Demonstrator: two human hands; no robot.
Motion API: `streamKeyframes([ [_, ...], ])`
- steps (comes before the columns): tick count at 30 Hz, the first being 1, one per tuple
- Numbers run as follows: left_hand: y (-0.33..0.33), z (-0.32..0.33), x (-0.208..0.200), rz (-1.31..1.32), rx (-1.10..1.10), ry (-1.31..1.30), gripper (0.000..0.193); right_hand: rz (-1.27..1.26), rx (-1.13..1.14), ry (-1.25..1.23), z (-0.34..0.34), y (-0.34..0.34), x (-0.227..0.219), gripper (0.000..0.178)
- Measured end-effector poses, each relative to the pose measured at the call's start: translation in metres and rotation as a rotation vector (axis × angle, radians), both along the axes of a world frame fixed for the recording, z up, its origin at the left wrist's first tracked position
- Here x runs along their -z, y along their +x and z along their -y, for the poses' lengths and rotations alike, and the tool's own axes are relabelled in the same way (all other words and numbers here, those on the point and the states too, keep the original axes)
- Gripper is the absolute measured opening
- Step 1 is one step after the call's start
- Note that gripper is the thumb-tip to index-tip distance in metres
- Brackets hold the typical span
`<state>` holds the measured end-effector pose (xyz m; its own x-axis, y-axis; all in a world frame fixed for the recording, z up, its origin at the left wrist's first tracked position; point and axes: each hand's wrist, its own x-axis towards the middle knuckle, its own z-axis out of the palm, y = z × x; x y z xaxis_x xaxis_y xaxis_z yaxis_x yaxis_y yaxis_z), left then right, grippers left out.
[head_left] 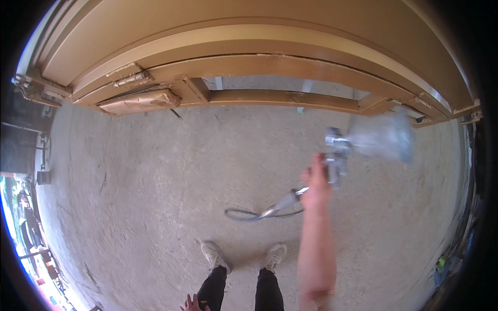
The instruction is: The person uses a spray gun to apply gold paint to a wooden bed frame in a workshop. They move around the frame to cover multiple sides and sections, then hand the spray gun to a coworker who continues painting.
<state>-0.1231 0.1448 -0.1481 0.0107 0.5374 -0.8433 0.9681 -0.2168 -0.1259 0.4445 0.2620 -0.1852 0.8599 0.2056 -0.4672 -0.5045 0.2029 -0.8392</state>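
My right hand [316, 184] grips a silver spray gun [338, 155] out in front of me, its fingers wrapped around the handle. A translucent cup [386, 137], blurred by motion, extends from the gun toward the right. From the handle's lower end a hose [275, 206] trails left and loops above the floor. Beyond the gun stands a large brown-gold panelled piece [249, 62], like a door or gate with a frame. Down by my left leg, my left hand [192, 303] hangs with its fingers spread, partly cut off by the lower edge.
Concrete floor [145, 171] stretches between my shoes [213, 255] and the panel. A wrapped, brown-coated part [140, 102] sits in the frame's left side, with a hinge-like fitting [130, 79] above it. Assorted items line the far left, and a dark edge runs along the right.
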Motion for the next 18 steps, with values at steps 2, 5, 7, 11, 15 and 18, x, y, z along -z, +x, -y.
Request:
streamKeyframes([
  [2, 0.001, 0.004, 0.000, 0.003, 0.008, 0.006, 0.078, -0.130, -0.169, 0.064, -0.023, -0.038, -0.013, 0.019],
  [5, 0.002, 0.006, -0.002, 0.012, 0.007, 0.011, 0.078, 0.055, -0.253, -0.042, -0.024, -0.072, -0.048, 0.027],
  [7, 0.011, 0.005, -0.002, 0.029, -0.007, 0.013, 0.079, 0.172, -0.259, -0.177, -0.007, -0.071, -0.049, 0.039],
  [11, 0.023, 0.004, 0.004, 0.032, -0.019, 0.002, 0.079, 0.507, -0.049, -0.535, 0.034, -0.014, -0.023, 0.034],
  [15, 0.024, -0.006, 0.000, 0.038, -0.033, -0.009, 0.078, 0.486, -0.060, -0.705, 0.026, 0.024, -0.039, 0.032],
  [18, 0.022, -0.009, 0.000, 0.045, -0.017, -0.002, 0.077, 0.373, -0.227, -0.669, 0.011, 0.006, -0.036, 0.029],
])
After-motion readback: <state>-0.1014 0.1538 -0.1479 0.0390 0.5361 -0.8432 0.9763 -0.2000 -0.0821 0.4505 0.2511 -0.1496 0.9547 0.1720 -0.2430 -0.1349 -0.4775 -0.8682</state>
